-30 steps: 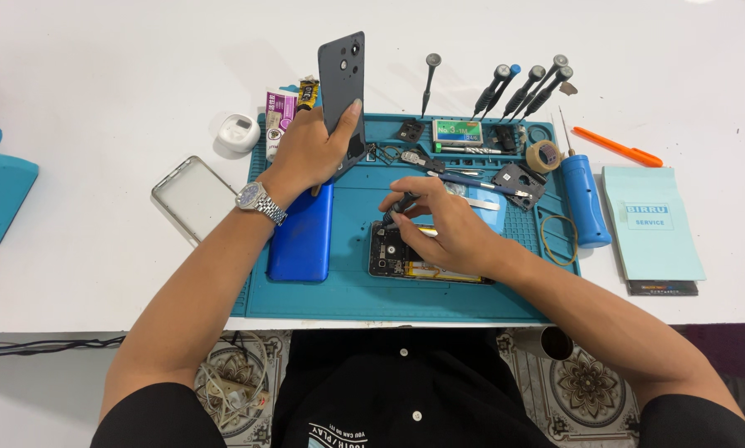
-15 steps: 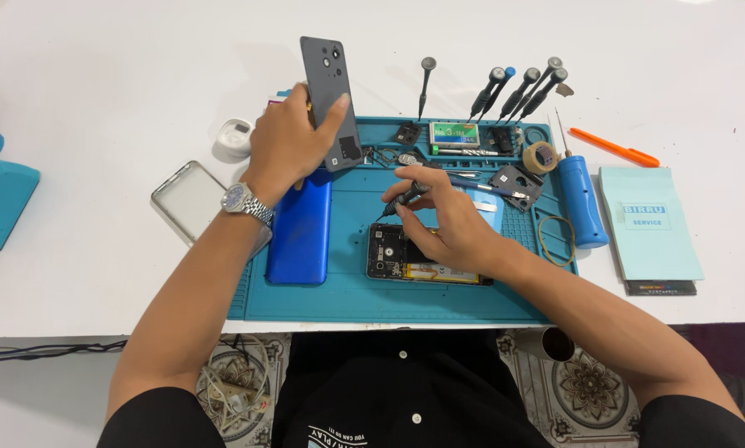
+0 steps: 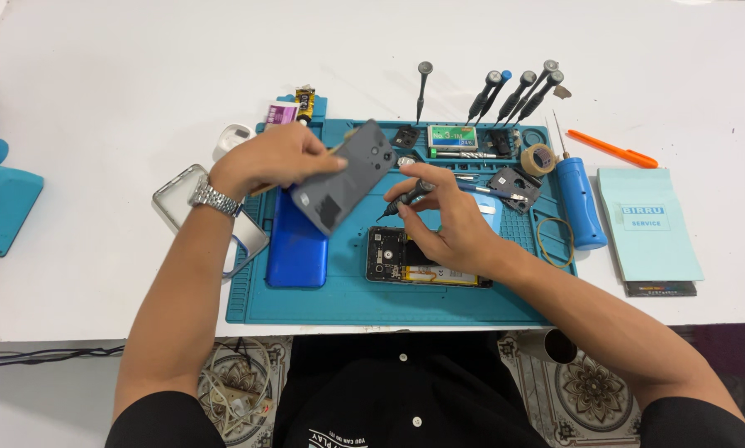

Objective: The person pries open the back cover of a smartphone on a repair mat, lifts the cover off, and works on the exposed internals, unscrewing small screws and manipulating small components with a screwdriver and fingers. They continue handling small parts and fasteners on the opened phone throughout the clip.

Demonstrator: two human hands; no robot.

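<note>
Bright even overhead light, soft shadows, sharp focus, slight edge distortion.

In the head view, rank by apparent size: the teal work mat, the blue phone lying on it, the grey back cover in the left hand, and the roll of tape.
1. Teal work mat.
2-3. Blue phone and grey back cover: look alike; the cover is lifted nearer the camera, so unranked.
4. Roll of tape.

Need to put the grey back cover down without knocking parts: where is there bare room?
The mat's front strip below the blue phone and the opened phone is bare, and so is the white table left of the clear case. The mat's top tray row around the tape roll and the screwdrivers is crowded.
</note>
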